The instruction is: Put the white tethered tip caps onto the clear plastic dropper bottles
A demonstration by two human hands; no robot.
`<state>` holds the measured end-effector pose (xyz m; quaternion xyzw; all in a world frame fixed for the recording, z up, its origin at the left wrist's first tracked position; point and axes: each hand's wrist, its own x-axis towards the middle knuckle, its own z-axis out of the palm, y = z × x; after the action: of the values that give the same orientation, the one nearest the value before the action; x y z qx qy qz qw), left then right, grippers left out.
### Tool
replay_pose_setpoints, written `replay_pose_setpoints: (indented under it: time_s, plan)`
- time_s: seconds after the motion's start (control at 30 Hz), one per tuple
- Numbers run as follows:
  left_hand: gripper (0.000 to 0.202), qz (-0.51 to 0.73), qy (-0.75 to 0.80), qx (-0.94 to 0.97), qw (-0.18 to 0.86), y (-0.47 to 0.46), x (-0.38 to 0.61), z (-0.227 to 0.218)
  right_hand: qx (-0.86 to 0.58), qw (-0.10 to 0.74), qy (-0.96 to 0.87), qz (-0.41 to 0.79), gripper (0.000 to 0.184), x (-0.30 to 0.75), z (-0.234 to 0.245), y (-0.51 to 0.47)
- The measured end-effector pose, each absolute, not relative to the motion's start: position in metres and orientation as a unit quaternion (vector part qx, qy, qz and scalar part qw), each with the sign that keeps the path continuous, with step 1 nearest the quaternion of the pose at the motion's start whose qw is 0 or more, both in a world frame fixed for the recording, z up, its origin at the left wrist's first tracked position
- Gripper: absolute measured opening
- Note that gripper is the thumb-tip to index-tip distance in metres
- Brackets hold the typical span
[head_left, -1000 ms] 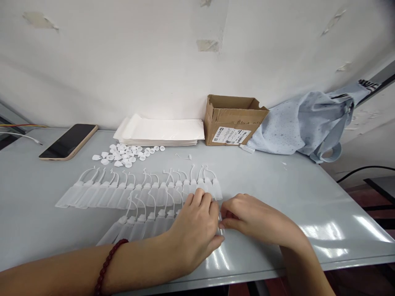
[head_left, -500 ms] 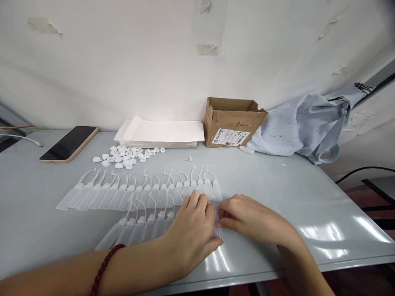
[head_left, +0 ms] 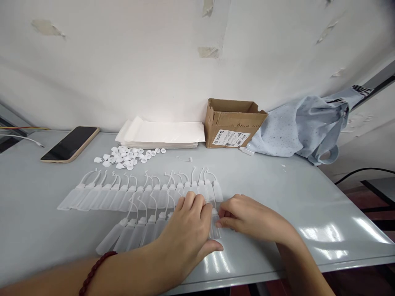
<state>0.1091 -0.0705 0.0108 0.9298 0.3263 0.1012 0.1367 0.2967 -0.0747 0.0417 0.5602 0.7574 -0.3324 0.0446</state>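
Small translucent plastic squeeze bottles with thin white bent spouts lie in two rows on the table. The back row [head_left: 101, 197] spans wide; the front row [head_left: 132, 236] is partly covered by my left forearm. My left hand [head_left: 188, 236] curls over the front row's right part, fingers bent and together, thumb stretched out; what lies under the fingers is hidden. My right hand [head_left: 249, 220] has its fingers curled and its thumb against the side of the end bottle [head_left: 215, 226] in the front row.
White caps [head_left: 123, 157] lie in a loose heap behind the rows, near a loose spout [head_left: 184, 158]. Further back are a phone [head_left: 70, 144], a stack of white paper-like sheets [head_left: 163, 132], a cardboard box [head_left: 234, 123], a single bottle [head_left: 247, 151] and a light blue cloth [head_left: 296, 123].
My left hand has shifted slightly left and down, uncovering more of the end bottle. My right hand stays almost still beside it.
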Motion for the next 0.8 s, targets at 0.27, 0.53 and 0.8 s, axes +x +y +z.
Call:
replay_pose_setpoints:
  time_s: [0.27,0.53,0.8]
  plan:
    - [0.046,0.119,0.344,0.92,0.148,-0.062,0.095,0.017,0.566,0.04,0.753,-0.334,0.023,0.297,0.044,-0.074]
    - [0.048,0.128,0.361,0.913,0.142,-0.051,0.087,0.021,0.571,0.025,0.738,-0.358,0.022,0.299,0.045,-0.072]
    - [0.05,0.133,0.397,0.899,0.129,-0.031,0.081,0.034,0.583,-0.03,0.706,-0.401,0.027,0.307,0.053,-0.07]
